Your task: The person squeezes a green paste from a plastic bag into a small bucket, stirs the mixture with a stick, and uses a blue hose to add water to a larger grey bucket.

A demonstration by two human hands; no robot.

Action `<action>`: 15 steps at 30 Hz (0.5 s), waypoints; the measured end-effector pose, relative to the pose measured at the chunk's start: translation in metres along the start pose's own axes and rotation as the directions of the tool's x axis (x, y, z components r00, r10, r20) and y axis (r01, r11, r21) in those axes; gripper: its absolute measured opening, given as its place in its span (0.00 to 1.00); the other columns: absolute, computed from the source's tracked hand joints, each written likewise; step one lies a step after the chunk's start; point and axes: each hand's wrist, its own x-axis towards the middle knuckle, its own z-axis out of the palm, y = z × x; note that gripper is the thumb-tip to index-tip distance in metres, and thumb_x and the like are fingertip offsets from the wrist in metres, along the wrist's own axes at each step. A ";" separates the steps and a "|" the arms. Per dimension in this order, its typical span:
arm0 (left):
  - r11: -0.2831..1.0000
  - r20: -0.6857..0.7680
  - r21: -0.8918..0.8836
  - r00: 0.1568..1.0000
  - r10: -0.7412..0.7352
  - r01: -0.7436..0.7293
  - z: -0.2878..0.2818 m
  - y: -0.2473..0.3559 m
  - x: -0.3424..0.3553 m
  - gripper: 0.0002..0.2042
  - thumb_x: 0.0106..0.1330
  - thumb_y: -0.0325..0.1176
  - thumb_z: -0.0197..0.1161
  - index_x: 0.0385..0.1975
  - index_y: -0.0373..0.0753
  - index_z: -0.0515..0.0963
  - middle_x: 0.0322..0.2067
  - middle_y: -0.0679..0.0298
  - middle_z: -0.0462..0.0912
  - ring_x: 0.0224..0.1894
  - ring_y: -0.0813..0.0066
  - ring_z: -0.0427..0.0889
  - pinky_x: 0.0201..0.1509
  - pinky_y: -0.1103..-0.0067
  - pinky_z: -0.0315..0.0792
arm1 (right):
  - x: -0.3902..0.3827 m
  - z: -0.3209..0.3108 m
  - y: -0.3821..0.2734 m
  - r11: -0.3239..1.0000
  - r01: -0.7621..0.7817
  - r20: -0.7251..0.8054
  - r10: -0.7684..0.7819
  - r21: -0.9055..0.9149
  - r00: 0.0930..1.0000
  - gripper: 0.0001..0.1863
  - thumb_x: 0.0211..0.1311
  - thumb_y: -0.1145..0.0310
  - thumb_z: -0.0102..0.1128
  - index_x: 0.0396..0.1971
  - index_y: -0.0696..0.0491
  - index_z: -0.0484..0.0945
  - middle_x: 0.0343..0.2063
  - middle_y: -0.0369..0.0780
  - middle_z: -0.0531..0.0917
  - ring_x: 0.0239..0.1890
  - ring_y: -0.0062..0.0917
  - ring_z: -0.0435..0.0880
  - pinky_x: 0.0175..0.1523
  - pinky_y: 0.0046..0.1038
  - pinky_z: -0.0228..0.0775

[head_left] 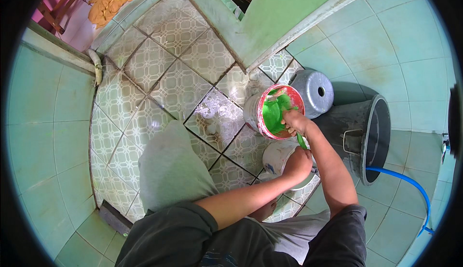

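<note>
Red-rimmed bucket (251, 112) sits on the tiled floor, right of center, just beyond the hands. Right hand (295, 121) at its near right rim, fingers curled round a slim green thing (301, 140), kind unclear; left hand (300, 163) nearer, bent over a white pail (274, 157), fingers hidden, so can't tell if it grips anything. Hands apart but near each other. Progress: looks mid-work; bright green stuff, probably paint, already in the bucket and coating part of its inside, right hand's job at the rim apparently unfinished; amount left can't be judged. Bucket itself: red inside wall, pale outside with pinkish smears, a tan piece showing in the green at the far side. Farther out: metal pot (318, 84) just beside it on the far right, dark bin (337, 127) to the right, wet sudsy patch (217, 113) to the left.
</note>
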 end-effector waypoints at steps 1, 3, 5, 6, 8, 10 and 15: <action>1.000 -0.025 -0.012 0.999 -0.020 0.020 0.001 -0.002 0.003 0.17 0.70 0.36 0.44 0.33 0.24 0.69 0.25 0.37 0.78 0.32 0.38 0.79 0.38 0.54 0.71 | -0.001 0.000 -0.003 0.997 -0.045 0.067 0.042 0.059 0.997 0.19 0.64 0.56 0.39 0.33 0.58 0.72 0.21 0.38 0.72 0.18 0.26 0.71 0.22 0.31 0.65; 0.999 -0.043 -0.027 0.998 -0.040 0.039 0.005 -0.007 0.005 0.17 0.70 0.37 0.44 0.33 0.24 0.69 0.26 0.38 0.78 0.32 0.38 0.79 0.38 0.54 0.71 | -0.006 -0.002 -0.006 0.985 -0.106 0.089 0.094 0.139 0.992 0.19 0.65 0.56 0.40 0.32 0.57 0.72 0.21 0.37 0.71 0.19 0.25 0.70 0.25 0.31 0.66; 0.995 -0.070 -0.050 0.994 -0.086 0.083 0.001 -0.009 0.006 0.18 0.70 0.38 0.44 0.32 0.24 0.70 0.26 0.37 0.78 0.33 0.37 0.79 0.40 0.53 0.70 | -0.021 -0.001 -0.019 0.965 -0.155 0.126 0.130 0.213 0.983 0.19 0.66 0.56 0.41 0.31 0.57 0.72 0.22 0.36 0.71 0.19 0.25 0.69 0.28 0.30 0.67; 0.995 -0.077 -0.050 0.993 -0.090 0.087 -0.002 -0.010 0.008 0.18 0.70 0.38 0.44 0.32 0.24 0.70 0.26 0.37 0.78 0.33 0.37 0.79 0.40 0.53 0.70 | -0.030 0.001 -0.026 0.938 -0.163 0.132 0.128 0.306 0.983 0.18 0.66 0.56 0.41 0.30 0.56 0.72 0.21 0.35 0.69 0.19 0.25 0.68 0.27 0.30 0.66; 0.993 -0.060 -0.098 0.995 -0.073 0.067 -0.002 -0.009 0.007 0.19 0.70 0.39 0.44 0.33 0.24 0.70 0.27 0.36 0.78 0.34 0.37 0.79 0.41 0.53 0.70 | -0.036 -0.002 -0.020 0.898 -0.175 0.121 0.137 0.403 0.983 0.17 0.66 0.57 0.42 0.30 0.55 0.71 0.20 0.34 0.68 0.19 0.24 0.68 0.26 0.30 0.65; 0.995 -0.070 -0.080 0.996 -0.062 0.056 0.000 -0.004 0.004 0.19 0.70 0.39 0.44 0.33 0.24 0.70 0.27 0.36 0.78 0.34 0.37 0.79 0.41 0.53 0.70 | -0.027 -0.006 -0.003 0.891 -0.151 0.129 0.105 0.428 0.986 0.16 0.67 0.58 0.42 0.29 0.55 0.71 0.19 0.35 0.69 0.19 0.24 0.68 0.26 0.30 0.65; 0.997 -0.082 -0.054 0.995 -0.061 0.056 -0.003 0.001 0.001 0.18 0.70 0.38 0.44 0.33 0.25 0.70 0.26 0.36 0.78 0.34 0.37 0.79 0.40 0.53 0.71 | -0.018 0.008 0.006 0.949 0.032 -0.104 0.001 0.313 0.995 0.15 0.67 0.62 0.45 0.29 0.57 0.74 0.18 0.37 0.70 0.17 0.23 0.68 0.21 0.28 0.64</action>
